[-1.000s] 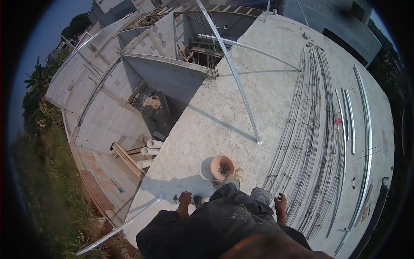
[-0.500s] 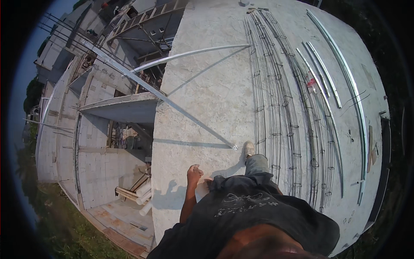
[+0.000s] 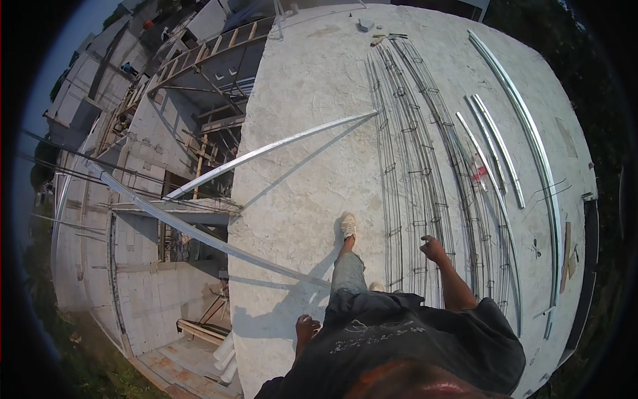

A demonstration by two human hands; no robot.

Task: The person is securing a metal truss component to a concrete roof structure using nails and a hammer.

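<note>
My left hand (image 3: 308, 327) hangs low beside my dark shirt (image 3: 405, 339), fingers loosely bent and open, with nothing visible in them. My right hand (image 3: 430, 247) swings over the rebar cages (image 3: 412, 173) lying lengthwise on the concrete slab (image 3: 299, 73), its fingers slightly curled and open, empty. My left foot (image 3: 348, 226) is forward on the slab, left of the cages. A long metal channel (image 3: 226, 247) runs diagonally from above the drop toward my feet; another channel (image 3: 279, 139) crosses the slab's left edge higher up.
The slab's edge at left drops to block walls (image 3: 136, 299) with timber planks (image 3: 196, 332), white pipes (image 3: 224, 352) and timber formwork (image 3: 206, 50). More metal channels (image 3: 541, 153) lie at right. A grey block (image 3: 365, 25) sits at the far end. Distant people (image 3: 127, 66) are among the structures.
I have walked forward and turned rightward; the orange bucket is out of view. My left foot has swung forward, my left hand down and back, my right hand forward into view.
</note>
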